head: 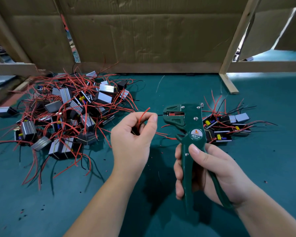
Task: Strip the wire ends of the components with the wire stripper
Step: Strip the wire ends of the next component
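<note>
Closest to the viewer, the right hand [203, 171] is wrapped round the two handles of the green wire stripper [190, 127], fingers curled over the straight handle and thumb lying up its face, with the tool upright and its head turned toward the left hand. That left hand [133, 139], just beside the stripper's head, is curled nearly closed. Its thumb and forefinger pinch a thin black wire [160, 115] that runs straight across the short gap into the tool's mouth. A red wire [143, 113] arcs up out of the same fist. What else sits in the palm is too dark to tell. Left of and beyond the left hand lies a big tangled pile of components [67, 113], grey blocks trailing red and black leads. A smaller group of components [229, 127] lies behind the stripper, beyond the right hand. Everything rests on a green mat [41, 202] dotted with small flecks, backed by a cardboard wall [143, 31].
</note>
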A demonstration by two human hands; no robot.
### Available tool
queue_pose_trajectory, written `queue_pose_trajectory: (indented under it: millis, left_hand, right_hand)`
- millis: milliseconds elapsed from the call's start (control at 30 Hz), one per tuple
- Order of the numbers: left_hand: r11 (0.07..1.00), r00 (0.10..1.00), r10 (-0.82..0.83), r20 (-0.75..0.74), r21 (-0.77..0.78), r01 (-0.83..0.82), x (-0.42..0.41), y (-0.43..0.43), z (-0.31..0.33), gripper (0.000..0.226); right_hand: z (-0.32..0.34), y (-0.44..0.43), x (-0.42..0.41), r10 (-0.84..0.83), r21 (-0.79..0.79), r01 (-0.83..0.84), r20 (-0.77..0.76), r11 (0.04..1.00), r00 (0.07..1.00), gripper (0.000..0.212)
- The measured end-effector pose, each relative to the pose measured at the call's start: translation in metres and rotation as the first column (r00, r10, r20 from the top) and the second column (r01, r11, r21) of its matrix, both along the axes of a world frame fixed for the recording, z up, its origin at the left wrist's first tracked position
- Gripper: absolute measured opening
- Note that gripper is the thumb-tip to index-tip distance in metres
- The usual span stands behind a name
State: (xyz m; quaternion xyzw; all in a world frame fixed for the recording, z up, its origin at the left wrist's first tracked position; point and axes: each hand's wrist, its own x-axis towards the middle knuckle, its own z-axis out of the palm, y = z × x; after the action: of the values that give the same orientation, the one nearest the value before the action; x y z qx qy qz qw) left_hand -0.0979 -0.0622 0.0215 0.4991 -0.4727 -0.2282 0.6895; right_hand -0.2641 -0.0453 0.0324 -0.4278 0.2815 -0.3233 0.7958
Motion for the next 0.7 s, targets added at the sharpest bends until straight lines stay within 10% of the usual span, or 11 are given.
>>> queue_pose_trajectory:
  millis: [233, 433, 700]
  left_hand:
    - [0.995, 0.980, -0.098, 0.172, -0.012, 0.102, 0.007, 0.001, -0.001, 0.014]
    - [1.000, 0.924, -0.010, 0.381, 0.023, 0.001, 0.020, -0.002, -0.003, 0.017]
    - [0.999, 0.933, 0.022, 0.359, 0.016, -0.030, 0.022, -0.005, -0.002, 0.011]
  right_hand:
    - [-0.003, 0.000, 0.010, -0.197, 0.029, 0.199, -0.058, 0.980, 0.979, 0.039]
    - [-0.002, -0.008, -0.001, -0.130, 0.120, 0.108, 0.188, 0.987, 0.974, 0.060]
    - [-0.002, -0.007, -0.004, 0.088, 0.126, -0.105, 0.136, 0.986, 0.987, 0.055]
